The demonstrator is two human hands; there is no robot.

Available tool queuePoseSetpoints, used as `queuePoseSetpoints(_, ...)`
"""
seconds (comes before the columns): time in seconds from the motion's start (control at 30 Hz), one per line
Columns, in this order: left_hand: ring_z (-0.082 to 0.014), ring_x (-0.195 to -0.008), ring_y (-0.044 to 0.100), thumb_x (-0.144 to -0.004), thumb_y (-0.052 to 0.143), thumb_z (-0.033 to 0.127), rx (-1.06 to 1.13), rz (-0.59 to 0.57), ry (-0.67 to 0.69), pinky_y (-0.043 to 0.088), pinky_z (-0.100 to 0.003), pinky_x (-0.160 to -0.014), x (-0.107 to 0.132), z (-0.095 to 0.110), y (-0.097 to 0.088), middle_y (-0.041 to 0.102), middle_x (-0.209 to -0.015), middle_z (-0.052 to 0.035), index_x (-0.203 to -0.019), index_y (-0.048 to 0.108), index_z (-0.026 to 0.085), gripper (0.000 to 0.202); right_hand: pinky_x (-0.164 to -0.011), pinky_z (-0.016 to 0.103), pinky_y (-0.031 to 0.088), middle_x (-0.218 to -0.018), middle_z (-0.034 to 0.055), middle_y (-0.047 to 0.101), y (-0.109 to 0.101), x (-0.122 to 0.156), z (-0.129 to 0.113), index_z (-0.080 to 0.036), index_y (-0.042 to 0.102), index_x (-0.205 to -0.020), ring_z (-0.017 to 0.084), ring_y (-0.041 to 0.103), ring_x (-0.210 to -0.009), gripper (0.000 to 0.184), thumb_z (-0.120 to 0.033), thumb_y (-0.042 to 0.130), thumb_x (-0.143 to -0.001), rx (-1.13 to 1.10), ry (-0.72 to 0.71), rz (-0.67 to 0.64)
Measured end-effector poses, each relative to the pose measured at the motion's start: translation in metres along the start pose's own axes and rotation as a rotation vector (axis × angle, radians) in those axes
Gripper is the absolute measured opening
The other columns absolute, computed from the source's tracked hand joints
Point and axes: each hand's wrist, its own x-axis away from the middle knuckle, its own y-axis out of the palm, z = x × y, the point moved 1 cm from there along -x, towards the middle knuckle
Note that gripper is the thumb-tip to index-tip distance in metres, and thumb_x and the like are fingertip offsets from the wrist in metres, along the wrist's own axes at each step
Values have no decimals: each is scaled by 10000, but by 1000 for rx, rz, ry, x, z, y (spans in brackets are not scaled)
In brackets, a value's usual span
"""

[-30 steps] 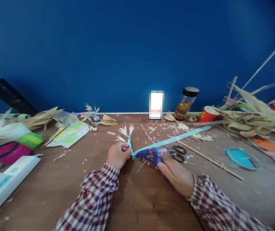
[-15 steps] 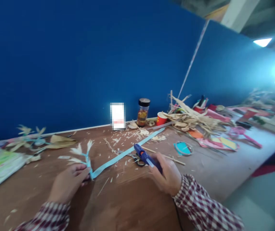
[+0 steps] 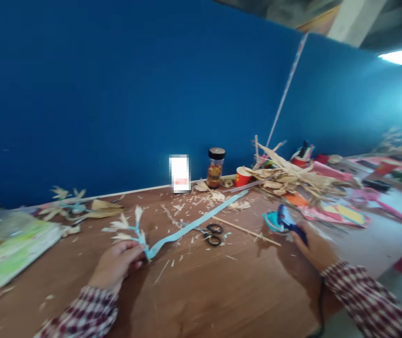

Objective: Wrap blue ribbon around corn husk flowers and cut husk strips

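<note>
Head view: a jar [image 3: 216,154] holds brown bits [image 3: 214,175]; my left hand [image 3: 119,263] pinches a blue stem [image 3: 140,236]; my right hand [image 3: 316,248], gripping the glue gun [image 3: 286,218], moved right.

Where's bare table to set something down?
Biggest: table front, between left hand and dark cord, nearer than the scissors. Smaller: between left hand and green sheet. Crowded: the back, with husks, jar and red cup; shavings beyond the blue strip.

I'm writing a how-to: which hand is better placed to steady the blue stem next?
Probably the left hand: its grip pinches the blue stem, beside the near end of the light-blue strip. The right hand is well off to the right, holding the glue gun.
</note>
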Motion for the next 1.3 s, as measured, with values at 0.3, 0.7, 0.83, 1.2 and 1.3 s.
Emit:
queuePoseSetpoints(0.3,-97,-492,583,-572,707,167,158,-46,-84,479,-193,-473,-4,0,-1,644,-602,9,-711,537,164,220,-623,394,383,-731,138,573,15,-2,28,-251,432,-812,248,579,-660,408,-642,452,-700,-97,132,-78)
queuePoseSetpoints(0.7,-97,-529,603,-602,690,244,151,-49,-70,456,-173,-455,-5,-2,-1,680,-692,-25,-663,527,165,191,-610,375,396,-742,146,599,18,-2,49,-244,482,-831,218,573,-619,560,-747,488,-585,-107,195,-151)
queuePoseSetpoints(0.83,-96,-536,599,-557,725,238,165,-44,-60,443,-163,-445,-4,0,-1,676,-676,-27,-669,539,151,234,-654,388,408,-789,149,603,19,-1,49,-242,482,-847,243,589,-687,511,-708,465,-639,-73,174,-126)
queuePoseSetpoints(1.2,-78,-517,576,-550,739,162,272,-45,-50,500,-194,-533,-2,2,-3,605,-572,30,-714,555,143,248,-740,403,427,-933,201,612,14,0,43,-232,480,-911,292,602,-832,511,-663,521,-640,-97,193,-126)
queuePoseSetpoints(1.3,-79,-512,573,-540,746,176,268,-45,-58,495,-193,-514,-2,2,-3,609,-578,28,-712,551,144,262,-726,395,443,-929,187,631,10,1,51,-240,501,-978,282,616,-833,588,-699,531,-610,-97,147,-150)
